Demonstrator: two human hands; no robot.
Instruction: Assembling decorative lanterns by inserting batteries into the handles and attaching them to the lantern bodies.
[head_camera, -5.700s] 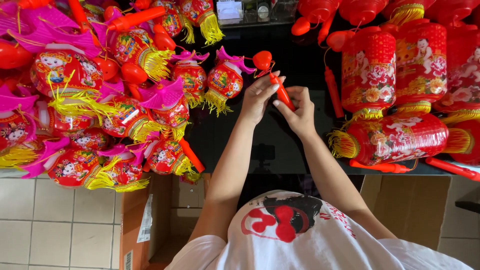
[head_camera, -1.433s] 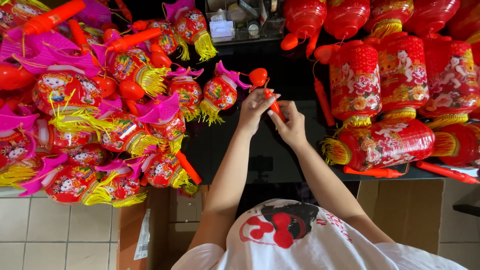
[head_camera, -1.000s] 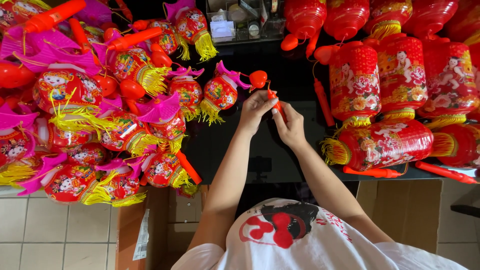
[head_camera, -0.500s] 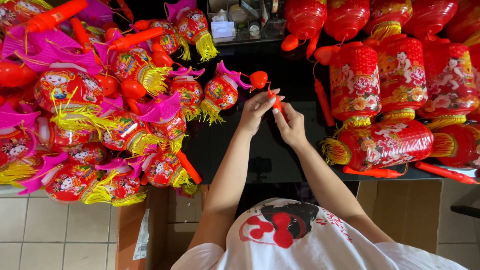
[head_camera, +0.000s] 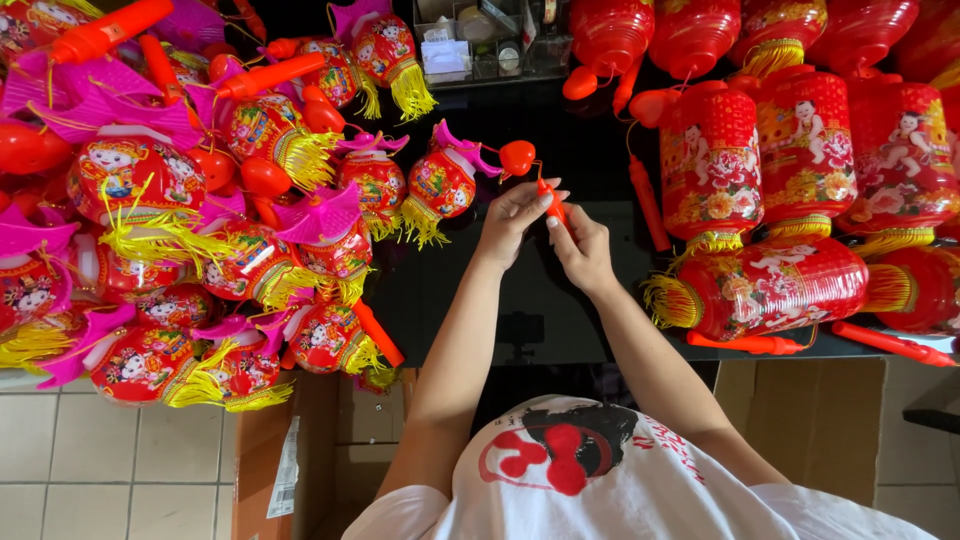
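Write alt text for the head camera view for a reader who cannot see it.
Both hands, left hand and right hand, pinch a slim orange lantern handle over a black table. A small lantern with a pink roof lies just left of them, between a pile of similar lanterns and tall red cylinder lanterns.

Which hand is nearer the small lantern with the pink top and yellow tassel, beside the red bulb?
Left. The left hand is just right of that small lantern; the right hand sits farther right, both pinching the red stick.
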